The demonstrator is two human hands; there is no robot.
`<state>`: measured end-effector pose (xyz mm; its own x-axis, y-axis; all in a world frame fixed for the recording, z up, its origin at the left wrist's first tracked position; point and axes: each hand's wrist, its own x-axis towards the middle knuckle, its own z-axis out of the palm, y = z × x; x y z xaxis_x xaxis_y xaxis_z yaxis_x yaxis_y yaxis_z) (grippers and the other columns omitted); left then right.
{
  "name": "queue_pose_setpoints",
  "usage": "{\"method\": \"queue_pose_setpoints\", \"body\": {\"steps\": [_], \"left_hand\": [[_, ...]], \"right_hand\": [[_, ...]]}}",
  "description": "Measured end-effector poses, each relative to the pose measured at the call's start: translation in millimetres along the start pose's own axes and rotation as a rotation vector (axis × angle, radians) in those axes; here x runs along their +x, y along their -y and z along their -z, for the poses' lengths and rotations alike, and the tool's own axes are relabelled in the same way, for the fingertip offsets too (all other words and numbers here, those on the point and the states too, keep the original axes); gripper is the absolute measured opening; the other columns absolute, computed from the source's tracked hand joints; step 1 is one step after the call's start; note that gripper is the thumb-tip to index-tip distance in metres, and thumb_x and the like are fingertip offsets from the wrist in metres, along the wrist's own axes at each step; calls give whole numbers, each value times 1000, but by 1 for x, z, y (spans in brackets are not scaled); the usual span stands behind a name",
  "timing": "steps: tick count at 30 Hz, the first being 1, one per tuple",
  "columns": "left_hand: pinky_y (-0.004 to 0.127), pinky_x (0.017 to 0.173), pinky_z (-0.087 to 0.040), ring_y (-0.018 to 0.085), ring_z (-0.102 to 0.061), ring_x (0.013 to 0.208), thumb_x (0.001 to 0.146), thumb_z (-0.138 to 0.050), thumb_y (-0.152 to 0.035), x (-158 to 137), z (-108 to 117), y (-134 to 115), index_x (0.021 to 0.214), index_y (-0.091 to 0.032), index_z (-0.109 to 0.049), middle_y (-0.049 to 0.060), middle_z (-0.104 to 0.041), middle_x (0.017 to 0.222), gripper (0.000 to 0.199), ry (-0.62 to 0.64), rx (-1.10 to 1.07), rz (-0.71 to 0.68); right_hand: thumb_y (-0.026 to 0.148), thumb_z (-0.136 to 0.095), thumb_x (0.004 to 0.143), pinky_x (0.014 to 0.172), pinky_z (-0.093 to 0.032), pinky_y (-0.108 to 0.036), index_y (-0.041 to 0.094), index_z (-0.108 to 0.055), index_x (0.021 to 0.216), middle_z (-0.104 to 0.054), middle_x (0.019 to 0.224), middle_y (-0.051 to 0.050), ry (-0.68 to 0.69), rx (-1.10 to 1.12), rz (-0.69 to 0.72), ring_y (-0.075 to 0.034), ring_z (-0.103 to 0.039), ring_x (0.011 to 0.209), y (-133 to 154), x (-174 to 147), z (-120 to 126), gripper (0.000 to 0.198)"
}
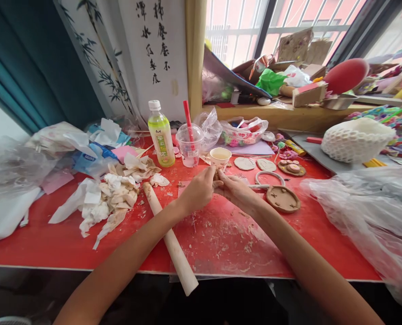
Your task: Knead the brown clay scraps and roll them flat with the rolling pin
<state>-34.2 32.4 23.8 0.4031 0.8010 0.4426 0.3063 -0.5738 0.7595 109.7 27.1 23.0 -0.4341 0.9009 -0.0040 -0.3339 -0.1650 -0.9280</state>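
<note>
My left hand [201,189] and my right hand [233,189] meet over the middle of the red table, fingers pinched together. Between their fingertips is a small brown piece of clay [216,178], mostly covered by the fingers. Just behind them stands a paper cup [220,156] with pale liquid in it. To the right of my right hand lie a round brown clay disc with a raised rim [283,199] and a pale clay ring [269,173]. Two flat whitish clay discs [245,163] and a decorated clay piece [292,167] rest farther back.
A pale rolling pin [170,239] sticks out over the front table edge. Crumpled tissues [114,198], a green drink bottle [161,134] and a plastic cup with a red straw [189,146] stand left. Clear plastic sheeting [360,216] covers the right side.
</note>
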Motion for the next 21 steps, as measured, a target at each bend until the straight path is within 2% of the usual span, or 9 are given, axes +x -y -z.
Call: {"method": "queue_pose_setpoints", "body": {"steps": [4, 8, 10, 12, 14, 16, 18, 21], "left_hand": [[26, 84, -37, 21, -53, 86, 76, -53, -12, -3, 3, -3, 94, -21, -57, 6, -56, 87, 21, -61, 76, -23], [25, 77, -39, 18, -53, 74, 78, -52, -15, -3, 5, -2, 85, -21, -57, 3, -53, 73, 10, -134, 136, -5], [25, 77, -40, 17, -56, 74, 82, -49, -17, -1, 3, 1, 88, -20, -58, 2, -55, 73, 11, -123, 133, 31], [27, 81, -43, 18, -59, 84, 88, -43, -23, 3, 0, 5, 100, -20, -56, 4, -61, 85, 18, -56, 86, 12], [31, 90, -43, 19, -56, 105, 92, -39, -32, 6, -4, 9, 117, -19, -47, 9, -59, 110, 30, -20, 81, -91], [37, 100, -39, 22, -44, 124, 91, -41, -40, 6, -6, 9, 129, -16, -34, 15, -46, 131, 46, -52, 223, -255], [42, 104, -35, 26, -33, 132, 88, -46, -44, 4, -5, 5, 134, -13, -28, 20, -37, 138, 58, -139, 474, -408], [42, 104, -36, 26, -37, 130, 90, -44, -41, -3, -1, -6, 131, -11, -34, 19, -45, 133, 52, -288, 821, -619]], "right_hand": [[54, -53, 81, 78, -51, -30, 11, -63, 75, -62, 67, -3, -12, -127, 24, -14, -61, 74, 1, -3, -9, 44], [58, -53, 79, 70, -53, -29, 12, -63, 72, -60, 63, -3, -47, -177, 7, -14, -61, 66, 1, -5, -15, 48], [58, -52, 79, 70, -53, -29, 12, -62, 71, -59, 62, -2, -74, -172, -37, -12, -60, 63, 1, -5, -13, 48], [58, -52, 79, 69, -53, -27, 12, -62, 69, -59, 62, -2, -105, -146, -88, -11, -59, 61, 1, -4, -8, 48], [55, -55, 79, 68, -52, -25, 13, -62, 70, -58, 62, -2, -126, -90, -96, -10, -57, 61, 0, -4, -3, 43], [50, -59, 79, 65, -50, -21, 15, -63, 75, -57, 64, 1, -111, -16, -74, -8, -53, 59, 1, -5, -2, 35], [48, -61, 78, 59, -47, -17, 17, -64, 78, -56, 66, 3, -56, 75, -69, -5, -47, 54, 3, -7, -6, 31], [62, -50, 79, 51, -43, -17, 18, -62, 70, -52, 61, 2, 68, 159, -84, -5, -45, 51, 11, -14, -16, 47]]}}
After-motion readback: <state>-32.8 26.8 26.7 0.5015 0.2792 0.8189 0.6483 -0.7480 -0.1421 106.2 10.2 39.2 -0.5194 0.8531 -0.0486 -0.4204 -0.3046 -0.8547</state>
